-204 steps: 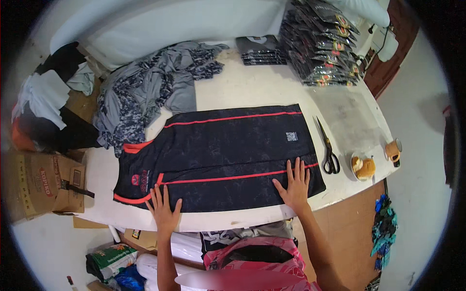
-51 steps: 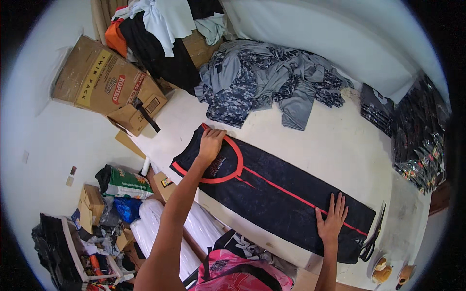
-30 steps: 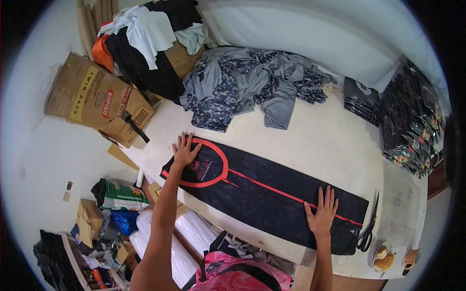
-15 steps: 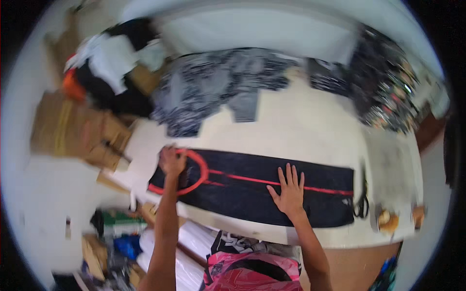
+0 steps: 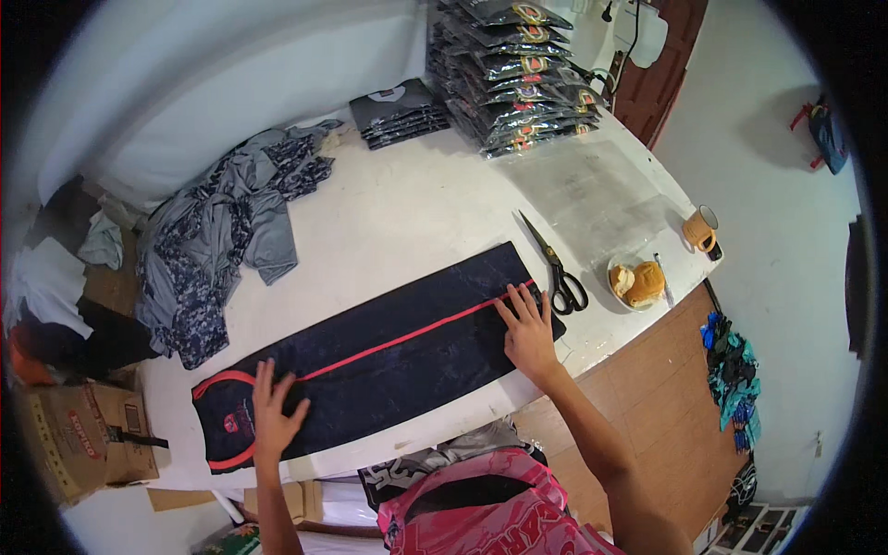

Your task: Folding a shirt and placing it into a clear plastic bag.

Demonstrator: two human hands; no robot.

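Note:
A dark navy shirt lies folded into a long strip on the white table, with a red stripe along its length and a red-edged neckline at its left end. My left hand rests on the cloth just beside that neckline, fingers spread. Over at the shirt's right end, my right hand lies with its fingers stretched across the stripe near the end edge; it is open too. Black-handled scissors lie just beyond that end, apart from my fingers.
Grey patterned garments are heaped on the table's far left. Bagged dark garments stand in a tall stack at the back, beside a lower folded pile. Clear plastic bags, a plate with bread and a mug sit at right.
The view has swung to the right. My left hand has moved from the neckline's far edge toward the shirt's middle; my right hand has slid to its right end. The shirt looks flatter.

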